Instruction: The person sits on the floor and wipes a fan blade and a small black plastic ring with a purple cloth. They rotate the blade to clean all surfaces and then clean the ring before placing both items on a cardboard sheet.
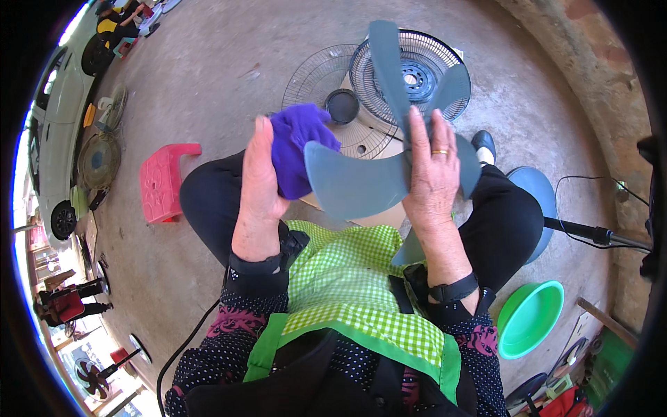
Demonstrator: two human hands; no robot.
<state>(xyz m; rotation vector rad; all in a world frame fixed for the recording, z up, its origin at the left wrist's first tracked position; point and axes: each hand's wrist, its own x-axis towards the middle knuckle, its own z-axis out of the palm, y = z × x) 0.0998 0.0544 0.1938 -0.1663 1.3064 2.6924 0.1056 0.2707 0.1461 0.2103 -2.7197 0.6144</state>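
Note:
My left hand (pixel 257 191) is closed around a crumpled purple cloth (pixel 295 146), thumb pointing up. The cloth lies close to the edge of a wide blade of a grey-blue fan blade set (pixel 351 182); whether they touch I cannot tell. My right hand (pixel 432 170) grips the blade set near its centre, fingers laid along it and hiding the hub. One blade points away from me, another toward my left hand. Beyond, on the floor, lie a dark fan grille (pixel 361 78) and a flatter wire grille (pixel 297 78) with a black round centre (pixel 342 106).
A pink plastic stool (pixel 161 184) stands left of my knee. To the right are a blue round disc (pixel 538 201), a black pole (pixel 580 229) with a cable and a green basin (pixel 506 340). A car (pixel 66 135) and people are at far left; a wall (pixel 597 76) curves along the right.

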